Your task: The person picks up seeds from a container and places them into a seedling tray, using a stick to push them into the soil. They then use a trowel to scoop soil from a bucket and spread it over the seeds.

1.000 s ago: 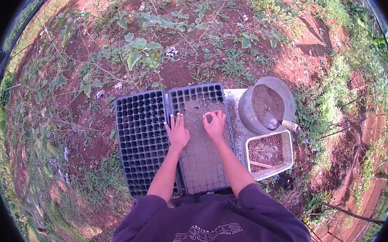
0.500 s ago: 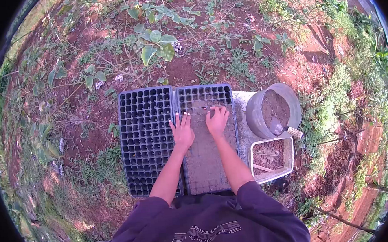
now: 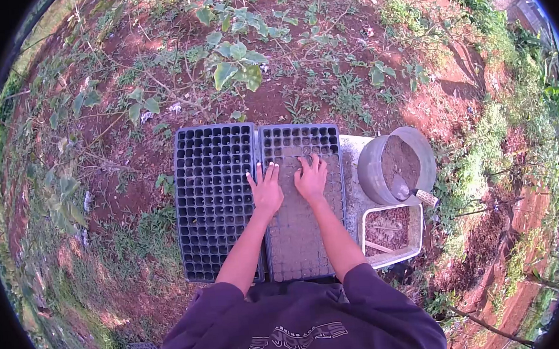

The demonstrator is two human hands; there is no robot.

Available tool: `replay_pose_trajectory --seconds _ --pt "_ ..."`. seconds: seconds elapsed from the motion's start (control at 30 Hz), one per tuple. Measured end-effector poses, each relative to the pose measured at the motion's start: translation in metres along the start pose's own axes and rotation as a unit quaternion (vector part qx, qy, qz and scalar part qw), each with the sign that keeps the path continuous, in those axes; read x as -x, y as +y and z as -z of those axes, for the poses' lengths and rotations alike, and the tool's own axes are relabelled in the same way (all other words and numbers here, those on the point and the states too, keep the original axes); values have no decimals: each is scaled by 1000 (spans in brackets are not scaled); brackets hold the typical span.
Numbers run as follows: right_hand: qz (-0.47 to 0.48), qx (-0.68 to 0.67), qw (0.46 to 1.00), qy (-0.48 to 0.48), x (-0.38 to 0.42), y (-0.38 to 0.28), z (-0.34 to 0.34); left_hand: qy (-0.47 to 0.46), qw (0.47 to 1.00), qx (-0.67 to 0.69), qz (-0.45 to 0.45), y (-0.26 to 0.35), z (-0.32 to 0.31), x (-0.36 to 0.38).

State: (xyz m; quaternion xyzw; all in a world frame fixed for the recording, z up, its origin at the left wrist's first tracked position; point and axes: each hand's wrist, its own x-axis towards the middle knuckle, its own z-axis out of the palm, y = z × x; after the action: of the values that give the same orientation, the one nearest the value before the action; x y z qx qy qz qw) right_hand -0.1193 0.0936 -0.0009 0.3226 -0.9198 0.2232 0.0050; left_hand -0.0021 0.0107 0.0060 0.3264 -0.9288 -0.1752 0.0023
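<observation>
My left hand (image 3: 268, 193) lies with fingers spread on the left edge of the soil-filled seedling tray (image 3: 297, 238), where it meets the empty black seedling tray (image 3: 218, 205) beside it. Over the filled tray is my right hand (image 3: 310, 180), its fingers bent and apart, fingertips down at the soil. I see nothing held in either hand. Brown soil covers most of that tray's cells, while the far rows (image 3: 299, 136) show as dark, open cells. The soil directly under my right palm is hidden.
Right of the trays stands a round metal basin (image 3: 373, 168) of soil, with a trowel (image 3: 425, 197) resting in it. Nearer me is a rectangular tub (image 3: 418, 229) of reddish-brown small pieces and a stick. Leafy plants (image 3: 236, 67) grow beyond the trays.
My right hand has drawn slightly back towards me over the soil, its fingers shifting. My left hand stays at the tray edge. The whole view has shifted slightly.
</observation>
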Motion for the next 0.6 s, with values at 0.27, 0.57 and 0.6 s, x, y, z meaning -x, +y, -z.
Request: replay_pose_trajectory --seconds 0.27,0.57,0.6 --pt "13 -55 997 59 23 4 25 -8 1000 4 13 3 -2 -1" --pt "-1 -108 987 115 74 62 74 92 991 95 -9 28 -7 16" --pt "1 -114 987 113 80 71 78 121 981 150 -31 34 -10 23"
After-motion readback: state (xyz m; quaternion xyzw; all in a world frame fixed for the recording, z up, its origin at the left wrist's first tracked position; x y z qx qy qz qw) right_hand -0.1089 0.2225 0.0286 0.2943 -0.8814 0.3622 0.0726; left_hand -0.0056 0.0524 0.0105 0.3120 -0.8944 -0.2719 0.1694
